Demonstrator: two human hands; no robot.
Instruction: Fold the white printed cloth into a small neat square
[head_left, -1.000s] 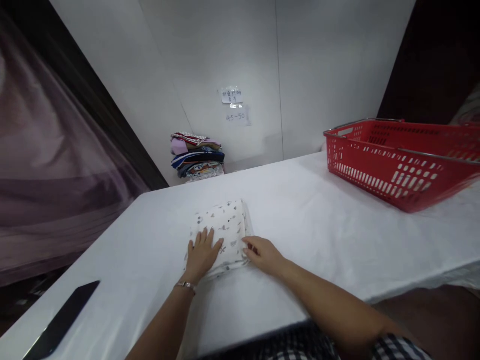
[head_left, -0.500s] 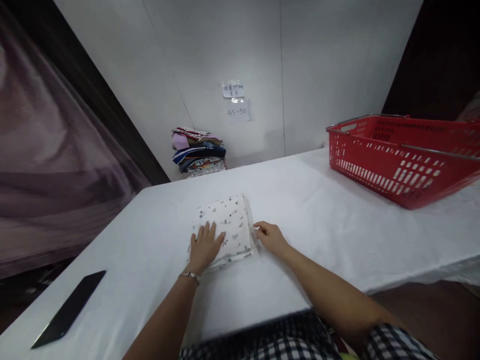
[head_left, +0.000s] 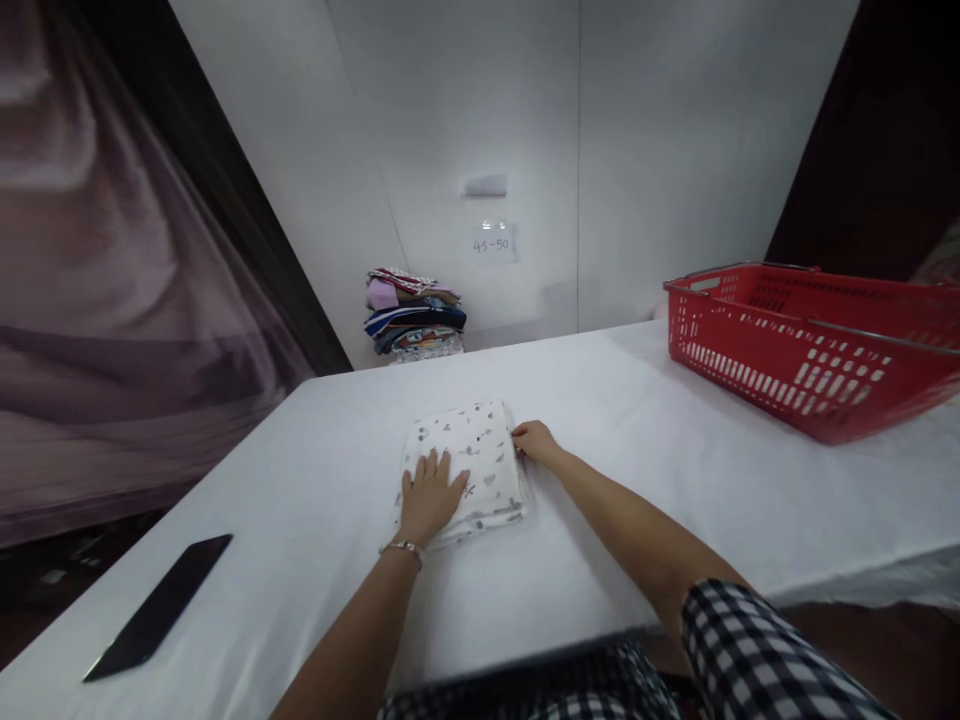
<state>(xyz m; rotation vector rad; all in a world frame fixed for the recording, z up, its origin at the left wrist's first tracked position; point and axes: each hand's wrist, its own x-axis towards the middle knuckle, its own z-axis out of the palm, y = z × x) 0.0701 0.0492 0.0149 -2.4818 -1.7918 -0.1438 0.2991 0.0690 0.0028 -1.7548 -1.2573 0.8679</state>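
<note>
A folded white cloth with small grey prints lies on the white table in front of me. My left hand rests flat on its near left part, fingers stretched out. My right hand touches the cloth's right edge near the far corner, its fingers curled and pinched at the fabric.
A red plastic basket stands at the right of the table. A stack of folded clothes sits at the far edge against the white wall. A dark phone lies near the table's left front edge. A purplish curtain hangs at the left.
My right hand has slid along the cloth's right edge from the near corner toward the far corner. My left hand has stayed pressed on the cloth.
</note>
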